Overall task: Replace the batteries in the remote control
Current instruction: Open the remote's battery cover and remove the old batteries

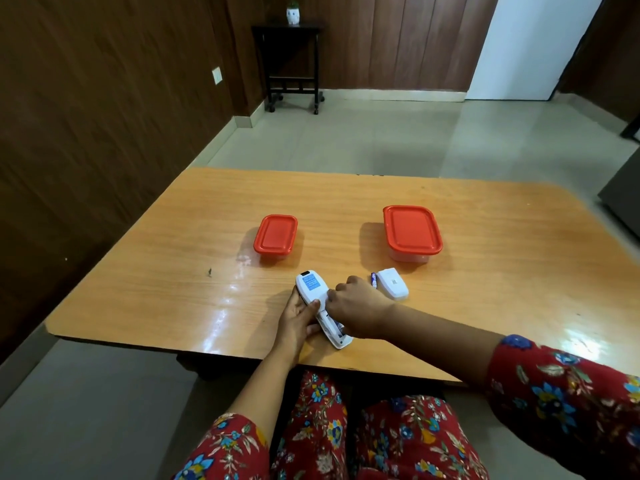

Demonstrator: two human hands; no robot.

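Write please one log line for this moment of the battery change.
left hand: grip on remote | right hand: at open battery bay | cover: off, on table | battery: loose beside cover

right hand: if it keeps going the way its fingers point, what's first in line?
The right hand points left across the remote control, which it already touches. Beyond that, probably the left hand gripping the remote's far side.

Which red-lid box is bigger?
The box on the right, behind the loose white battery cover. Its red lid looks wider than that of the left box, which sits beyond the remote.
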